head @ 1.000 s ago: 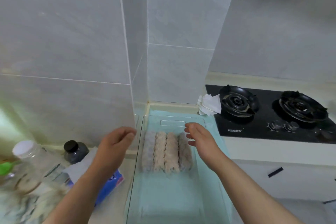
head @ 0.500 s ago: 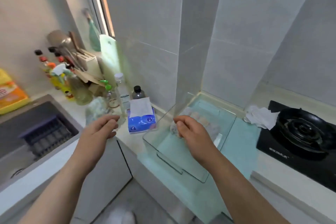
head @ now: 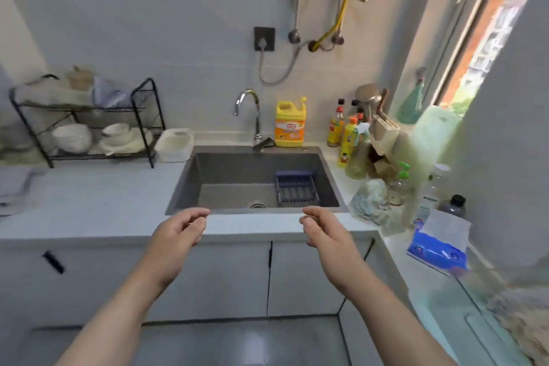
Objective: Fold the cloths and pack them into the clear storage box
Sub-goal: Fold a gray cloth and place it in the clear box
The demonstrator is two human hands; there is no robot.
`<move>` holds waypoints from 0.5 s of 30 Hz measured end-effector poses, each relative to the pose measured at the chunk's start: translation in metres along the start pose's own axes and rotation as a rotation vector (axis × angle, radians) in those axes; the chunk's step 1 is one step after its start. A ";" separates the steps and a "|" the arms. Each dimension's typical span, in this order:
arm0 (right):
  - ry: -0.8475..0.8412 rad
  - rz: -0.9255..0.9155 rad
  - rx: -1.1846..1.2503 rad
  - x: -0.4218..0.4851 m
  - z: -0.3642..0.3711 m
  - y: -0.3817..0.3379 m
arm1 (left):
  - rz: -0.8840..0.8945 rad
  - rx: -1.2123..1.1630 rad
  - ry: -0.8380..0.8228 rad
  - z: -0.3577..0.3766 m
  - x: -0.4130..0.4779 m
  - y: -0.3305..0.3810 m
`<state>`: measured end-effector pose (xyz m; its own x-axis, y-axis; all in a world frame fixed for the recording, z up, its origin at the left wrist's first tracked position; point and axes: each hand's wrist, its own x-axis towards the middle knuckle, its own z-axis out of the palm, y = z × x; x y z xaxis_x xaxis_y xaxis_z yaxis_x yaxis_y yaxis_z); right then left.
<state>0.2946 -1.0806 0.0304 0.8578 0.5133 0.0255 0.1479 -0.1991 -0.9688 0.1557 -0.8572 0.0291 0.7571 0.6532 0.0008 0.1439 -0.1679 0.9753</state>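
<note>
The clear storage box sits at the lower right edge of the view, on the counter run to the person's right, only partly in frame. A fluffy beige cloth mass shows at its far side; blur prevents confirming whether it lies inside the walls. A crumpled pale blue-green cloth rests on the counter just right of the sink, near the bottles. The left hand and right hand hover apart in front of the sink edge, fingers loosely curled, holding nothing. The sink contains a dark blue drain basket at its right side. A blue tissue pack lies between the crumpled cloth and the box. The black dish rack on the left holds white bowls.
</note>
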 end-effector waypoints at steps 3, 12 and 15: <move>-0.169 -0.030 -0.006 0.006 0.092 -0.020 | -0.035 -0.028 0.132 -0.092 -0.014 -0.025; -0.469 -0.035 -0.002 -0.006 0.332 -0.065 | -0.134 -0.038 0.452 -0.330 -0.060 -0.094; -0.555 -0.041 -0.030 -0.007 0.383 -0.078 | -0.156 -0.040 0.509 -0.371 -0.064 -0.103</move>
<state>0.0888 -0.7494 0.0111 0.4643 0.8822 -0.0788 0.1966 -0.1895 -0.9620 -0.1441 -0.6075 0.0103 0.3220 0.9456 -0.0472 0.1980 -0.0184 0.9800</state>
